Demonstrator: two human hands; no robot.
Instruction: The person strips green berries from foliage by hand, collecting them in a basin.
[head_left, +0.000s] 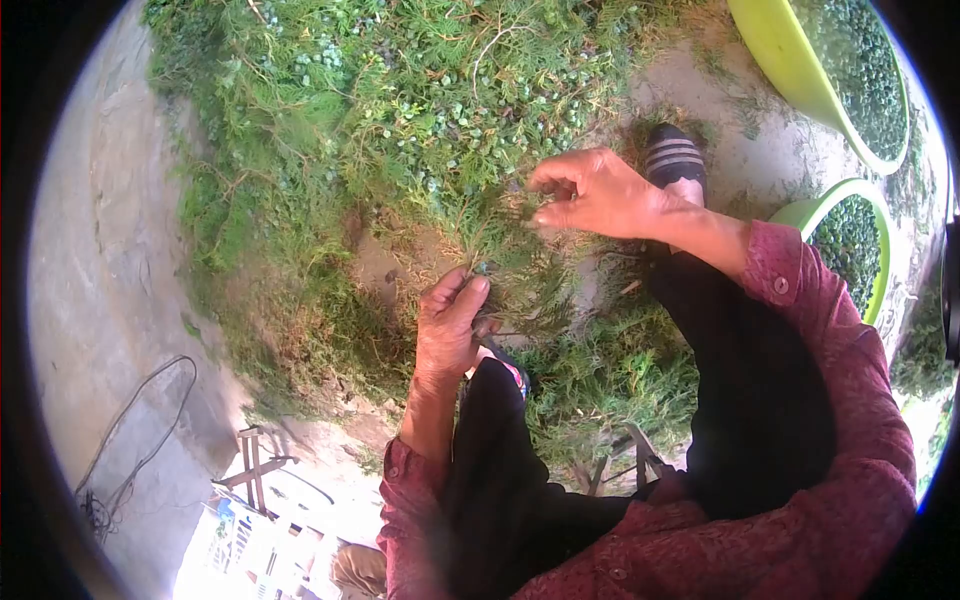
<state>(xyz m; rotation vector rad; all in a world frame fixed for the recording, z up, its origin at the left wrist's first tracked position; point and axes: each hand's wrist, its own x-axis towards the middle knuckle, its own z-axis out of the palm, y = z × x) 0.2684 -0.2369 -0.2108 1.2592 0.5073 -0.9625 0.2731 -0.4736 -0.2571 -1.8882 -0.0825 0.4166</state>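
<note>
My left hand (pixel 455 315) pinches the stem end of a conifer sprig (pixel 530 285) between thumb and fingers. The sprig's flat green fronds spread to the right, and a small bluish cone (pixel 483 268) shows by the thumb tip. My right hand (pixel 605 195) hovers above and right of the sprig, its fingers curled and the thumb tip apart from the index finger. Nothing shows between those fingertips; the palm is hidden. Beyond both hands lies a large heap of cut conifer branches (pixel 430 110) dotted with small blue-green cones.
At the right stand two lime-green basins, a larger one (pixel 790 70) and a smaller one (pixel 884 240), both holding many green cones. More clippings (pixel 620 370) lie between my legs. A cable (pixel 150 385) rests on the concrete at left, near a small wooden frame (pixel 255 470).
</note>
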